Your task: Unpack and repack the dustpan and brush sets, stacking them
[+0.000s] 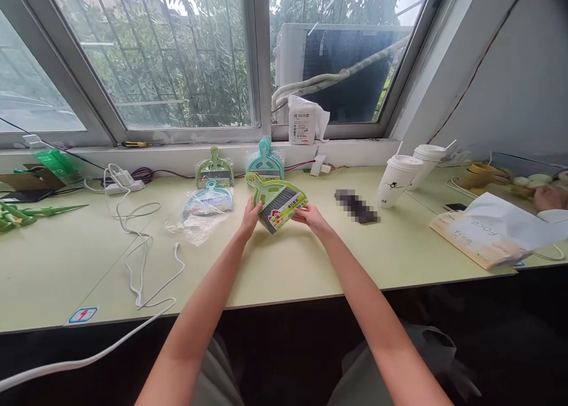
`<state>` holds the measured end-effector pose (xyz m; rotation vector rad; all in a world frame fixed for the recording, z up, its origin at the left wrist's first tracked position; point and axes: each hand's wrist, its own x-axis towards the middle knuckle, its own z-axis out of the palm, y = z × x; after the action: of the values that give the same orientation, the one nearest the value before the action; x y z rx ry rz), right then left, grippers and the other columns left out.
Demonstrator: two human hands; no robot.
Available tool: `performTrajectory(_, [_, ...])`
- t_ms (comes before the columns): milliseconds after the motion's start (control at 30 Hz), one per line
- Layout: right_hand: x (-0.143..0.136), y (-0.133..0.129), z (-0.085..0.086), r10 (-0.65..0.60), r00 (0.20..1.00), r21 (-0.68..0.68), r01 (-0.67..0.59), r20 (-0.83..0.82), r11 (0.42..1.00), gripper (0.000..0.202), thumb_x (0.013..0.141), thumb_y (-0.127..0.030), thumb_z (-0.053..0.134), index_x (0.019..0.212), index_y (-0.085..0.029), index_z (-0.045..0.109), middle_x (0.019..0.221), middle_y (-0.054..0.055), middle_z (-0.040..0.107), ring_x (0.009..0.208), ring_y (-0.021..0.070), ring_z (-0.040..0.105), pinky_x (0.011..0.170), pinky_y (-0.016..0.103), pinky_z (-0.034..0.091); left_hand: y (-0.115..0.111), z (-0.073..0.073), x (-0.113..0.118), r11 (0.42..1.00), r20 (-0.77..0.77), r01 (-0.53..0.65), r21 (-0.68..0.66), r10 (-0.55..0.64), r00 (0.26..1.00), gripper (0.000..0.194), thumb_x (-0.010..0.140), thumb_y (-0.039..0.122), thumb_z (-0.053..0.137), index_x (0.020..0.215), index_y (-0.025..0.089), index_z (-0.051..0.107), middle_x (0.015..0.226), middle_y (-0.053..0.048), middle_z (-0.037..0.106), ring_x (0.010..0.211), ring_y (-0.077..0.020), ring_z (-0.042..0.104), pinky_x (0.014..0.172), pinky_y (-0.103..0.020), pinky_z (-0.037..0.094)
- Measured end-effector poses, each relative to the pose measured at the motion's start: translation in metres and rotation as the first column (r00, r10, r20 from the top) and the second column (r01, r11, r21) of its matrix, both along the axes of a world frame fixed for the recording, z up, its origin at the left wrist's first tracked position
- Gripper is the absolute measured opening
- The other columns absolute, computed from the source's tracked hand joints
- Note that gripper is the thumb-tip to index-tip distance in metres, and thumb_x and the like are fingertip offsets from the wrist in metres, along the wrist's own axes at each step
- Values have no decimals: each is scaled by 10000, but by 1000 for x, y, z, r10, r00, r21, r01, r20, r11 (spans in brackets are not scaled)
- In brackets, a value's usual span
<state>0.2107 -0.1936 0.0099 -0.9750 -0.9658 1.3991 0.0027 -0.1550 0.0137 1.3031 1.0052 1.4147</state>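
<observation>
Between my two hands, a green dustpan and brush set (277, 202) is held tilted above the table, its handle toward the upper left and a printed label band across the bristles. My left hand (251, 216) grips its left edge. On the lower right edge, my right hand (313, 216) has its fingers closed at the label. Behind it stands a turquoise dustpan set (265, 157) in clear wrap, partly hidden. Another green dustpan set (215, 168) leans at the window ledge. A light blue dustpan set (208, 200) lies in front of that one, with crumpled plastic wrap (197, 227) beside it.
White cables (144, 258) and a power strip (124, 184) lie on the left. To the right are a blurred dark object (358, 206), two white cups (397, 181) and a tissue pack (483, 231). At the far right edge another person's hand (548, 197) shows.
</observation>
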Motion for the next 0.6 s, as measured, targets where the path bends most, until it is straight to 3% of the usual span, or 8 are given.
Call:
performTrajectory(67, [5, -1, 2, 72, 990, -101, -59, 124, 993, 217, 789, -319, 713, 837, -132, 615, 811, 117, 704, 654, 169, 674, 612, 273, 568, 5, -5, -7, 996, 76, -81, 25, 79, 994, 385, 769, 411, 614, 1065, 164, 600, 1033, -83, 631, 974, -211, 597, 874, -323, 456])
performTrajectory(133, [11, 0, 3, 16, 989, -174, 10, 147, 985, 234, 861, -358, 627, 804, -132, 602, 739, 106, 690, 525, 121, 613, 477, 212, 494, 11, -6, -16, 985, 94, -170, 39, 166, 982, 346, 790, 404, 571, 1018, 147, 612, 1011, -87, 639, 951, -195, 600, 880, -316, 449])
performTrajectory(233, [21, 4, 2, -145, 989, -209, 144, 12, 967, 402, 976, -409, 386, 822, -124, 624, 644, 63, 635, 364, 40, 409, 352, 164, 330, 17, -8, -25, 969, 79, -247, 15, 246, 966, 331, 818, 400, 517, 984, 132, 617, 978, -91, 647, 913, -179, 600, 861, -307, 451])
performTrajectory(300, [29, 7, 1, -184, 977, -234, 154, -111, 960, 550, 998, -448, 229, 833, -120, 638, 571, 36, 563, 321, 33, 264, 320, 180, 254, 19, -11, -25, 965, 48, -262, 19, 261, 964, 331, 830, 405, 492, 966, 131, 617, 967, -90, 648, 903, -174, 596, 849, -299, 451])
performTrajectory(433, [38, 11, 1, -322, 884, -289, 228, -339, 930, 571, 1004, -375, 102, 761, -154, 570, 535, 8, 467, 344, 60, 254, 338, 191, 257, 15, -15, -16, 978, -22, -183, 101, 186, 982, 334, 818, 419, 498, 947, 135, 617, 940, -76, 647, 880, -173, 589, 817, -286, 444])
performTrajectory(600, [41, 7, 7, -460, 753, -344, 324, -471, 881, 465, 1008, -334, 122, 787, -175, 498, 588, 16, 515, 386, 63, 340, 343, 167, 265, 3, -14, -4, 987, -88, -59, 152, 73, 993, 370, 797, 454, 524, 950, 134, 625, 929, -74, 648, 878, -188, 585, 815, -294, 429])
